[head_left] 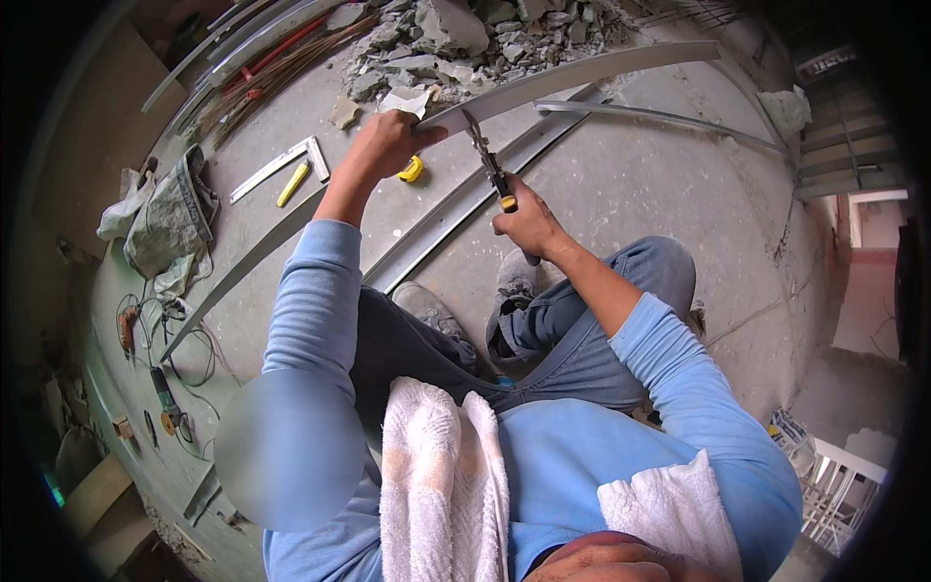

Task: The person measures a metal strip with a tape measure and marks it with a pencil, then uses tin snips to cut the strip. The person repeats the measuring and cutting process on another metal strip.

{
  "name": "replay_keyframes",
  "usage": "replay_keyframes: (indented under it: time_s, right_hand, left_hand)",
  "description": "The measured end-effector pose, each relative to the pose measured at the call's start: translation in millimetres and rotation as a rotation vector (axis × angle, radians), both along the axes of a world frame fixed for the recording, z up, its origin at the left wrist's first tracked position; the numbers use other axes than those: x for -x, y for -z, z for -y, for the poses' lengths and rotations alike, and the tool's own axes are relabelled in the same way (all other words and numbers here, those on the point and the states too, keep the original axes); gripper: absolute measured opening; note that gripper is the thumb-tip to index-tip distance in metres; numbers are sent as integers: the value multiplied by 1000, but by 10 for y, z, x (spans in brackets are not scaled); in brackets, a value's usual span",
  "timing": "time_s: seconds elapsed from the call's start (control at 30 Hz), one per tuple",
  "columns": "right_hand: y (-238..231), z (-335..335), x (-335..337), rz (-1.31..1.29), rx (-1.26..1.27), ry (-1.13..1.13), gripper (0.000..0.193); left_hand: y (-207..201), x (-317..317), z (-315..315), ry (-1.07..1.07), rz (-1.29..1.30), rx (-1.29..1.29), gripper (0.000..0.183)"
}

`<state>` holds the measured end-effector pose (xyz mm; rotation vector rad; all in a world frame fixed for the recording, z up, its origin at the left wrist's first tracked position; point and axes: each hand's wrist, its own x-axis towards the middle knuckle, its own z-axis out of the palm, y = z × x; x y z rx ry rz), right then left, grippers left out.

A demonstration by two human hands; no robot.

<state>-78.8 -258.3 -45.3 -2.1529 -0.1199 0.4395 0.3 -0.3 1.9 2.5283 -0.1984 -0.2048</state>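
Observation:
A long grey metal profile [582, 76] stretches from the lower left to the upper right, lifted above the floor. My left hand [386, 150] is closed round it near its middle, thumb along the face. In my right hand [533, 218] is a pair of tin snips [490, 165] with black and yellow handles. Their jaws meet the profile's near edge, just right of my left hand; whether they bite into it I cannot tell. Below on the floor lies a second metal channel [441, 218], and beside my left wrist sits a yellow tape measure [411, 170].
A try square [276, 173] and a yellow utility knife [293, 184] lie to the left. Broken rubble [456, 39] is heaped ahead. Near a grey sack [173, 228] are a corded angle grinder [163, 393] and an orange drill [127, 328]. Another thin profile [669, 118] lies at right.

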Motion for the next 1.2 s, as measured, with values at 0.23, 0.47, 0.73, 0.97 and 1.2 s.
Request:
replay_keyframes:
  time_s: [0.23,0.47,0.73,0.97,1.2]
  right_hand:
    - [48,-11,21,6,-24,15,63]
    - [52,-26,28,6,-50,23,58]
    - [88,-52,88,-114,-210,57,46]
    - [159,-87,124,-128,-270,49,62]
    - [98,-117,178,-217,-351,84,39]
  left_hand:
    - [7,4,7,-10,-6,18,59]
    - [20,-2,7,-19,-10,16,59]
    - [-1,27,4,21,29,20,59]
    - [-23,50,11,-1,5,36,59]
    - [-26,55,29,-7,-31,45,60]
